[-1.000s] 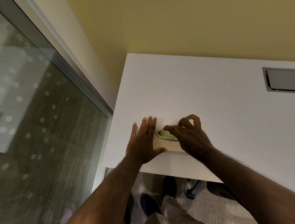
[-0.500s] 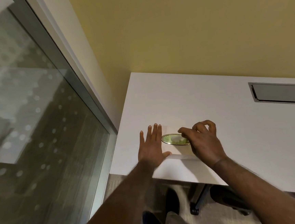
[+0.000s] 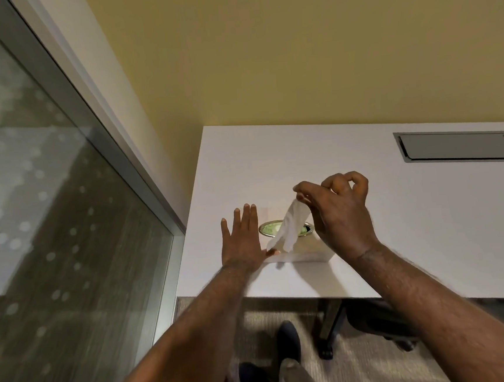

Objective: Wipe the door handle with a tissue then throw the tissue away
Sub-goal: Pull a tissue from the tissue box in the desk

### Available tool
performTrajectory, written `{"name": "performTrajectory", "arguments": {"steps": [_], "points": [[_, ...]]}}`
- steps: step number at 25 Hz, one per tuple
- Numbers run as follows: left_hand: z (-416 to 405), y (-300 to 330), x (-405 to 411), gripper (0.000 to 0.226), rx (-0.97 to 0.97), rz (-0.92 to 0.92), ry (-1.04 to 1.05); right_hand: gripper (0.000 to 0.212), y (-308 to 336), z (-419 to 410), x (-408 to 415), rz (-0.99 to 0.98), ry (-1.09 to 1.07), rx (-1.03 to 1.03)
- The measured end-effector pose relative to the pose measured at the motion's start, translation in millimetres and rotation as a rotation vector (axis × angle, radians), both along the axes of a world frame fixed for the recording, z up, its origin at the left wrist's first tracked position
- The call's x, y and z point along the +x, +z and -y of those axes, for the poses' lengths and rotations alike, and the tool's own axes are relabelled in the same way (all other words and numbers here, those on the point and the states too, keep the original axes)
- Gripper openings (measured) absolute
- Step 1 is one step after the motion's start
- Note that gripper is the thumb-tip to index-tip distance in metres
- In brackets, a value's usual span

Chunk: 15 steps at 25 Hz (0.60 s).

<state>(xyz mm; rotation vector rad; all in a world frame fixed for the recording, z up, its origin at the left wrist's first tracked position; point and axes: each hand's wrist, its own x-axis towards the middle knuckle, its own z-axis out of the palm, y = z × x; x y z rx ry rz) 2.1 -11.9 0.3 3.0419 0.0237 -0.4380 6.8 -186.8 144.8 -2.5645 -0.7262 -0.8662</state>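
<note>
While flat on the tissue box (image 3: 296, 255), left hand (image 3: 243, 243); right hand (image 3: 338, 213) fingertips pinched on tissue (image 3: 292, 227).

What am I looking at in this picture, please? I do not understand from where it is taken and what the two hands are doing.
The picture comes from a camera worn on a person's head, looking down at their own bare hands; there is no machine. The left hand lies flat on a tissue box, steadying it. The right hand pinches a white tissue and draws it up out of the box's oval opening. The box sits on a white table beside a glass panel. No door handle is visible.
</note>
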Motion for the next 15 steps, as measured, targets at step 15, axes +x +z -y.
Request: {"name": "performTrajectory", "arguments": {"steps": [15], "points": [[-27, 50, -108, 0.091, -0.387, 0.247, 0.227, 0.048, 8, -53, -67, -0.466, 0.404, 0.185]]}}
